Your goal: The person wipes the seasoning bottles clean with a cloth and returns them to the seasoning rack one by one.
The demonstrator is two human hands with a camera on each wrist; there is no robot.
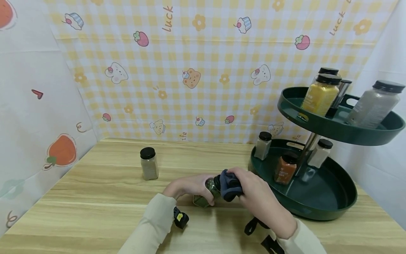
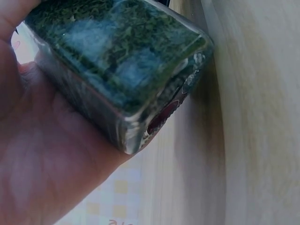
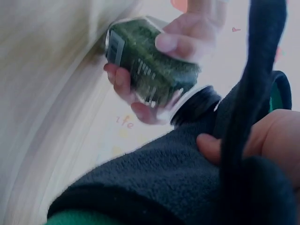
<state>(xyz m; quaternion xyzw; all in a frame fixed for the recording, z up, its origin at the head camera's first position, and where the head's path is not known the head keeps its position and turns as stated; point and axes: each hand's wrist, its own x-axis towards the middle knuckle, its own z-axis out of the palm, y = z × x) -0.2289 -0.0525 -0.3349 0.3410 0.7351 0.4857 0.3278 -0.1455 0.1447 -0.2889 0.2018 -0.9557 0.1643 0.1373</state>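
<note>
My left hand (image 1: 195,185) grips the body of a clear, square-sided spice jar (image 2: 112,51) full of dried green herbs. The jar leans over on its side just above the wooden table, its black lid (image 3: 199,103) toward the right. A dark blue-grey cloth (image 1: 229,185) with a darker trim is pinched in my right hand (image 1: 258,194), held up against the lid end. In the right wrist view the cloth (image 3: 154,164) hangs wide below the lid, and a fold of it crosses in front of the fingers.
A two-tier dark green rack (image 1: 337,210) stands on the right, with several black-lidded spice jars on both tiers, among them a yellow one (image 1: 320,95) and an orange-red one (image 1: 285,171). Another black-lidded jar (image 1: 149,168) stands on the table (image 1: 104,190) at the left.
</note>
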